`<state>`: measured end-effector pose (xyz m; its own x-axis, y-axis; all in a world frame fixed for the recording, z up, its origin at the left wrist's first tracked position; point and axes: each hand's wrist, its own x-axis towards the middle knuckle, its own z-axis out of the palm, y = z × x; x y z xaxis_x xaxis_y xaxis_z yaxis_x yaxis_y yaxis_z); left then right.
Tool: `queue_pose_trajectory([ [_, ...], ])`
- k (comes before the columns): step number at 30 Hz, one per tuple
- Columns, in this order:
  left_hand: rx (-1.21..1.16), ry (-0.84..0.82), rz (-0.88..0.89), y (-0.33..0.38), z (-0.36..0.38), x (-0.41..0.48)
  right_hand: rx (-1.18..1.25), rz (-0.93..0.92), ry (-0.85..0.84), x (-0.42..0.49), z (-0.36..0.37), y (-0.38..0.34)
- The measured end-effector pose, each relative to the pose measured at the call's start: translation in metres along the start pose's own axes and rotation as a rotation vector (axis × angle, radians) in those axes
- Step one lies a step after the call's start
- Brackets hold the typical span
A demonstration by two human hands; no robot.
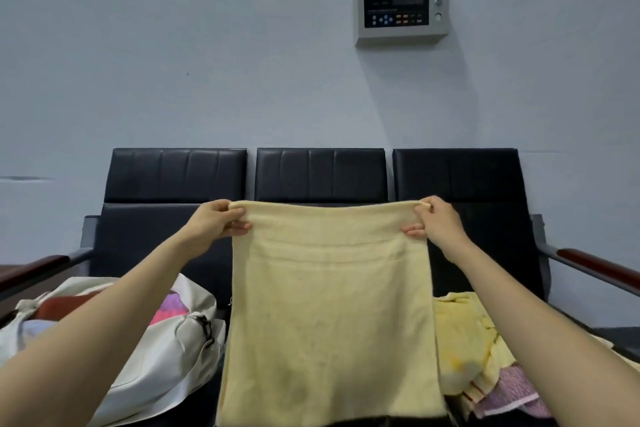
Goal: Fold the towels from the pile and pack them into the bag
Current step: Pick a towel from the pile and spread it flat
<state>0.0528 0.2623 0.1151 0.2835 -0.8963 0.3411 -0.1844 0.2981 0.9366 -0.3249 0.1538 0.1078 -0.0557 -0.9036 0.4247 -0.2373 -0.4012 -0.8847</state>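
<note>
A pale yellow towel hangs flat in front of me, held up by its top edge. My left hand pinches the top left corner and my right hand pinches the top right corner. A white bag lies open on the seat at the lower left, with folded red, pink and purple towels inside. The pile of loose towels sits at the lower right, yellow on top with a purple one below. The hanging towel hides the middle seat.
A black three-seat bench stands against a pale wall, with wooden armrests at the left and the right. A grey control panel is mounted on the wall above.
</note>
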Motion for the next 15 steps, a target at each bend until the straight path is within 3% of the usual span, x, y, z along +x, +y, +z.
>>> queue_pose_trajectory([
  [5, 0.197, 0.17, 0.008, -0.056, 0.015, 0.012, -0.234, 0.05, -0.037, -0.005, 0.02, 0.049],
  [11, 0.248, 0.281, 0.16, -0.062, 0.023, 0.004, -0.215, -0.075, 0.084, -0.013, 0.028, 0.039],
  [15, 0.275, 0.287, 0.111, -0.083, 0.023, -0.018, -0.25, -0.104, 0.024, -0.027, 0.028, 0.054],
])
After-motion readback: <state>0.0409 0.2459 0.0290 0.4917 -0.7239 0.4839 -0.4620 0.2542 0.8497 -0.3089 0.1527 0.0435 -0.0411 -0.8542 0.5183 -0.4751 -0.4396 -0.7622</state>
